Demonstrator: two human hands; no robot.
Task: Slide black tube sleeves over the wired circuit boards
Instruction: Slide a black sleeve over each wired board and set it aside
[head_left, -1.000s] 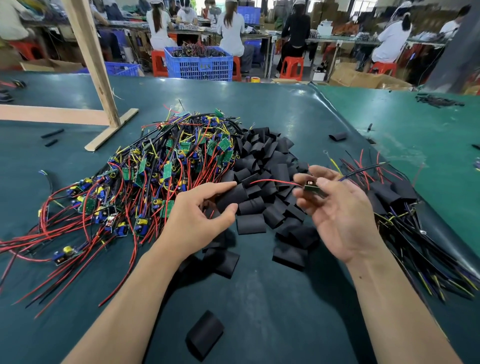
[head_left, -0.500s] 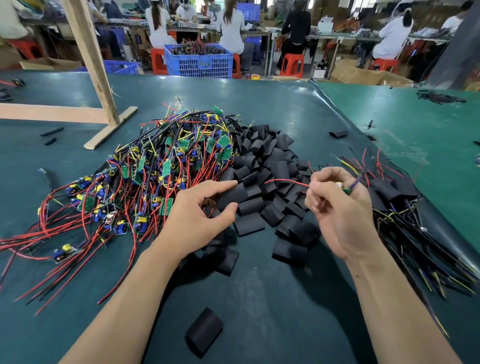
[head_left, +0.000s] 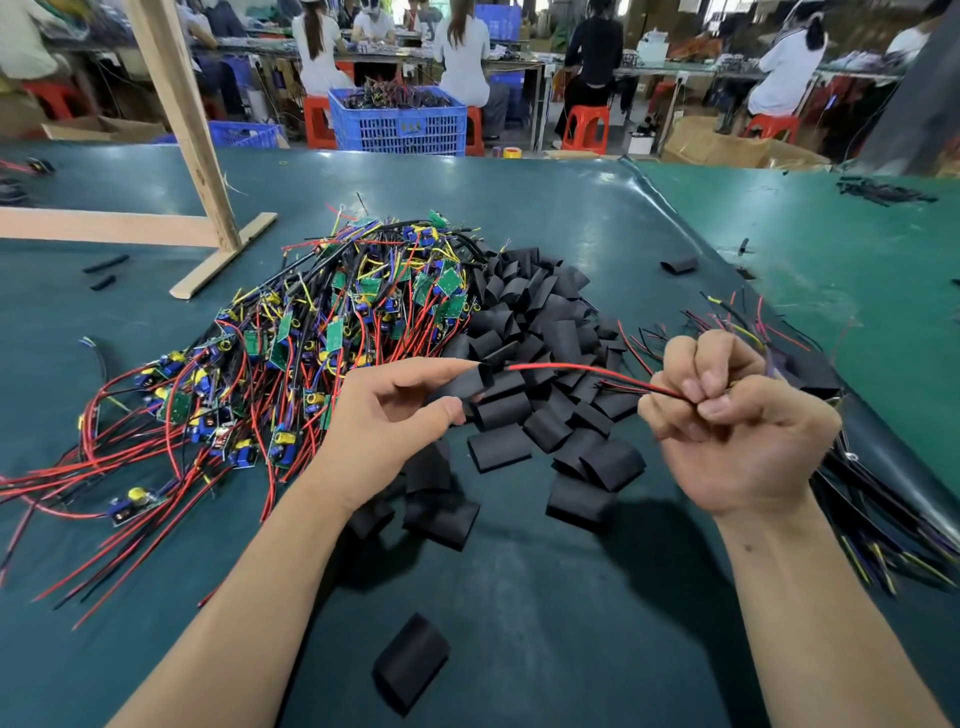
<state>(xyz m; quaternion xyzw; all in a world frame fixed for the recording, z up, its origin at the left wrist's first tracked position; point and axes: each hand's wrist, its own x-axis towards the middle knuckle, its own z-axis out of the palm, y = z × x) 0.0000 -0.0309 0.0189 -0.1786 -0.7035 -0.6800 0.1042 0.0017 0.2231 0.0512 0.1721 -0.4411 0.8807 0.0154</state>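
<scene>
The left hand (head_left: 395, 415) pinches a short black flattened tube sleeve (head_left: 462, 385); the right hand (head_left: 727, 431), fist curled, grips thin red and black wires (head_left: 576, 370) reaching toward it. The flattened mouth may snag the wire tips.

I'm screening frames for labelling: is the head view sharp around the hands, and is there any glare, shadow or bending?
Head view: the left hand pinching a black tube sleeve and the right hand gripping red and black wires are sharp; soft shadows under the forearms; pale sheen on the green table mat; wide-angle bending at the edges; background workers slightly soft.
</scene>
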